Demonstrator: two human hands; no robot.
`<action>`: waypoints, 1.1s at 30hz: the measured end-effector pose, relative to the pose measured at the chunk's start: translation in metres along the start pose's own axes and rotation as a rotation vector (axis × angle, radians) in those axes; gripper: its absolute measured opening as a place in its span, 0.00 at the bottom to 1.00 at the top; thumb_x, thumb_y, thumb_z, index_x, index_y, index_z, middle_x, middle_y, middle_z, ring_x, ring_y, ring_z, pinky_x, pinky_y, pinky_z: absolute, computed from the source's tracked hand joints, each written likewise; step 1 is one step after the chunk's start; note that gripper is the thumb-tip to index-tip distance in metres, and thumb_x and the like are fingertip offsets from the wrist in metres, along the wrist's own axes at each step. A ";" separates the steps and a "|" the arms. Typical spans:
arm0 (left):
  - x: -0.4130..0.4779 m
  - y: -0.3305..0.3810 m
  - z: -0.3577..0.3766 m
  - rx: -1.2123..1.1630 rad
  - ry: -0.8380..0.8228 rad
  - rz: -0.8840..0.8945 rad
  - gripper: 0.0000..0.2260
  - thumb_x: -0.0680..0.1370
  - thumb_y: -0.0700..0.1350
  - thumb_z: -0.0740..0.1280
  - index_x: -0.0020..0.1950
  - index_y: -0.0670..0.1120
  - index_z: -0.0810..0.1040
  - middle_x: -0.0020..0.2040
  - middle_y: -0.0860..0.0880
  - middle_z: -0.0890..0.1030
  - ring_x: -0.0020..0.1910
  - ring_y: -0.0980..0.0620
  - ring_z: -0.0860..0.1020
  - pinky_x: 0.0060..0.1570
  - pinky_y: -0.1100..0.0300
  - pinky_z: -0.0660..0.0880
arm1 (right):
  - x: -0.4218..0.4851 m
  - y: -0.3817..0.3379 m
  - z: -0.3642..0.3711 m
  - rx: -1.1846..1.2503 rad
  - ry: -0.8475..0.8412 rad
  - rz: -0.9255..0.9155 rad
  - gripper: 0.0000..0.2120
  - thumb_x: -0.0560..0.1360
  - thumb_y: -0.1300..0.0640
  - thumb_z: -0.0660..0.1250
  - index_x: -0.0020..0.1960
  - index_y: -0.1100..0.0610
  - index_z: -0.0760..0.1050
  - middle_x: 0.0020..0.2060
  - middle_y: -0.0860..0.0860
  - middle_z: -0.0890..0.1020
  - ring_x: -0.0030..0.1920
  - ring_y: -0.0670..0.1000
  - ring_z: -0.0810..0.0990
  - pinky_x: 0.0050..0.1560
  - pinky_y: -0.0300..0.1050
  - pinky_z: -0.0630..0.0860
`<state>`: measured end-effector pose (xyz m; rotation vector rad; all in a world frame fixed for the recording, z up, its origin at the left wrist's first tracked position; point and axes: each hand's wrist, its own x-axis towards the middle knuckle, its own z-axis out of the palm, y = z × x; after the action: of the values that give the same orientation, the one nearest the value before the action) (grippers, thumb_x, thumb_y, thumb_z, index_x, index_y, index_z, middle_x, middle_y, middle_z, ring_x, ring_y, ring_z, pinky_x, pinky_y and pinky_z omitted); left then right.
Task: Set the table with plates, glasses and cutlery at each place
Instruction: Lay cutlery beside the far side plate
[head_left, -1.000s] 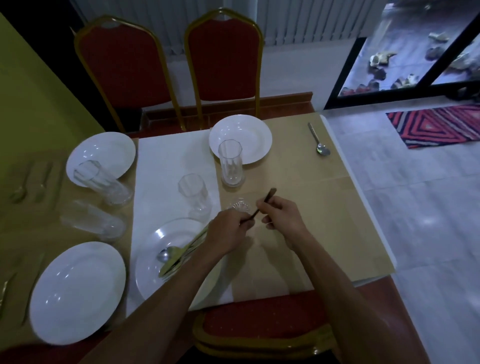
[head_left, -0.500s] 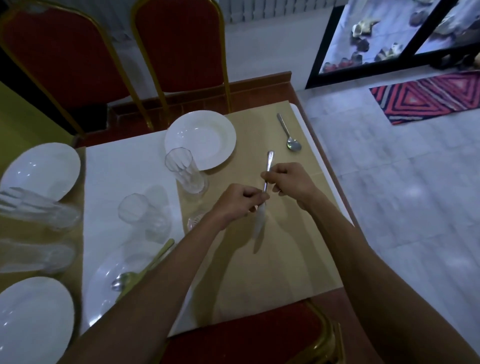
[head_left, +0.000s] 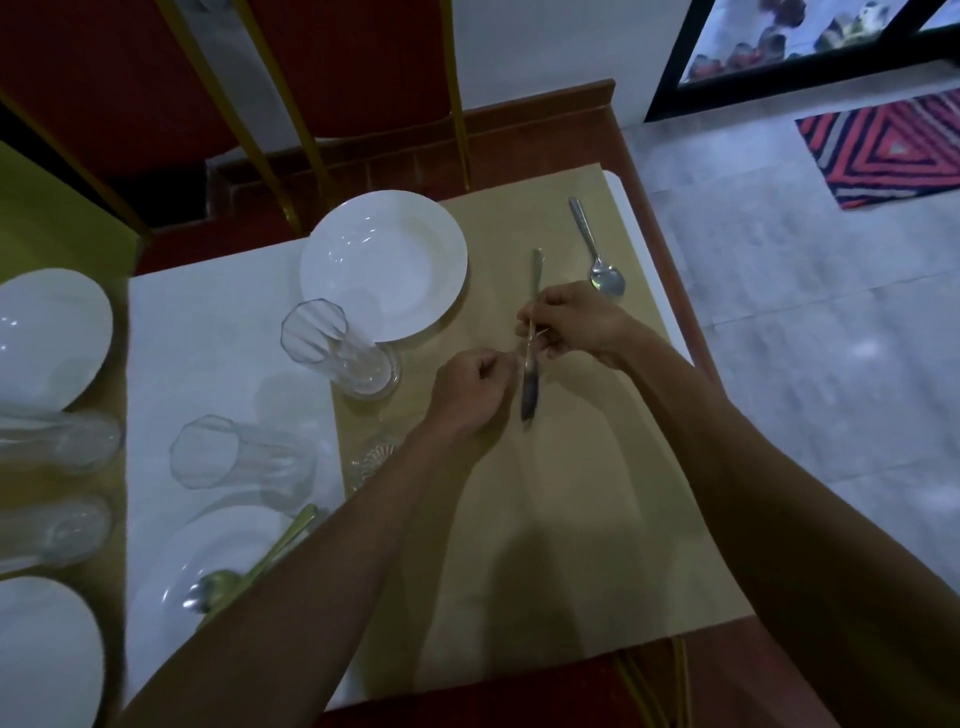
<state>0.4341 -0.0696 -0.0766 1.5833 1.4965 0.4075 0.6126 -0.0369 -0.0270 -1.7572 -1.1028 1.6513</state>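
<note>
Right hand (head_left: 576, 325): thumb and fingers are curled round the middle of the knife (head_left: 529, 385) and pinch it over the tan cloth (head_left: 571, 519).
Left hand (head_left: 475, 389): at 8 o'clock from the right hand, curled into a loose fist with its knuckles just beside the blade. I cannot tell whether its fingertips grip the knife.
Knife: it runs from 12 to 6 o'clock, with the handle end away from the person and the blade tip toward them.
Spoon (head_left: 588, 243): at 1 o'clock from the right hand, flat on the tan cloth, with its bowl just beside the knuckles.
Far plate (head_left: 384, 265): white, at 10 o'clock from the right hand, near the far edge of the table.
Tall glass (head_left: 337, 353): at 9 o'clock from the left hand, close to the far plate's near rim.
Second glass (head_left: 239, 457): at 8 o'clock, on the white runner (head_left: 208, 332).
Near plate (head_left: 208, 540): at 7 o'clock, carrying a second spoon (head_left: 213, 595) and gold-coloured cutlery (head_left: 283, 540), partly hidden by the left forearm.
Left edge: at 9 o'clock there are two more white plates and two more glasses, all blurred.
Chairs (head_left: 337, 67): red with gold frames, at 11 o'clock beyond the table.
Rug (head_left: 893, 145): striped, on the floor at 2 o'clock.
</note>
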 end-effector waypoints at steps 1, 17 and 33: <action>0.005 -0.009 0.002 0.202 0.110 0.117 0.14 0.79 0.52 0.61 0.44 0.46 0.82 0.43 0.50 0.81 0.43 0.51 0.78 0.47 0.54 0.76 | 0.008 -0.003 -0.002 -0.010 0.033 0.011 0.08 0.81 0.61 0.62 0.50 0.65 0.77 0.45 0.59 0.85 0.33 0.50 0.82 0.33 0.43 0.78; -0.002 -0.056 0.030 0.658 0.350 0.133 0.24 0.81 0.53 0.56 0.77 0.55 0.62 0.80 0.50 0.57 0.80 0.50 0.51 0.77 0.46 0.48 | 0.094 -0.036 0.004 -0.259 0.042 -0.025 0.04 0.78 0.64 0.67 0.51 0.66 0.77 0.34 0.57 0.82 0.28 0.48 0.82 0.30 0.41 0.81; 0.000 -0.054 0.031 0.643 0.369 0.113 0.25 0.79 0.53 0.58 0.77 0.55 0.64 0.80 0.50 0.57 0.80 0.52 0.51 0.76 0.44 0.51 | 0.146 -0.033 0.022 -0.502 0.271 -0.079 0.09 0.71 0.55 0.76 0.41 0.61 0.84 0.37 0.55 0.86 0.39 0.53 0.85 0.48 0.52 0.84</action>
<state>0.4236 -0.0883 -0.1347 2.1879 1.9519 0.3054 0.5759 0.0962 -0.0888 -2.1294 -1.5194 1.1033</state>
